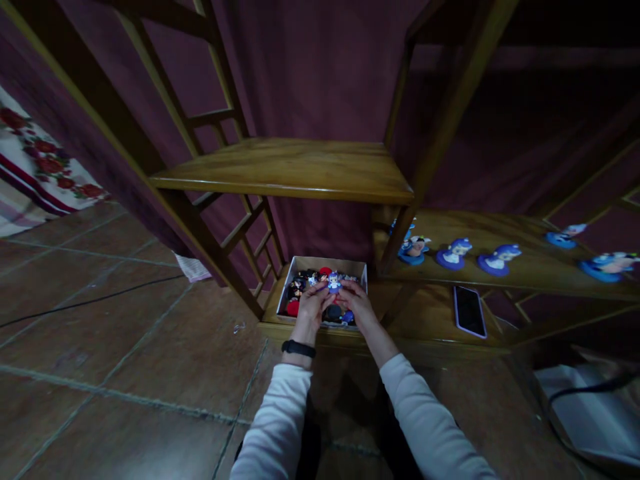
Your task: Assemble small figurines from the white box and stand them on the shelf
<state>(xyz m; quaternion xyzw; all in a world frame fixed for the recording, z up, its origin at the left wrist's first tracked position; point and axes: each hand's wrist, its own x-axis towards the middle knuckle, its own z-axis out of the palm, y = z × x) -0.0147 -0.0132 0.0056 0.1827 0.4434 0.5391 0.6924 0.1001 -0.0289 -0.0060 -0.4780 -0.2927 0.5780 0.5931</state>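
Between my left hand [311, 305] and my right hand [356, 301] is a small blue-and-white figurine [334, 283], upright, with purple-blue hair. The fingers of both hands close on it from either side. Right below lies a white cardboard box [283, 301] that holds several more figurines, some red, some dark. My hands hide part of the box's contents. A dark band circles my left wrist.
On the right-hand shelf [535, 280] stand several figurines on round bases, including two purple-haired ones [454, 253]. A phone [470, 312] lies on the lower board. Above the box is a wooden shelf [285, 167]. A black cable [90, 300] crosses the tiled floor.
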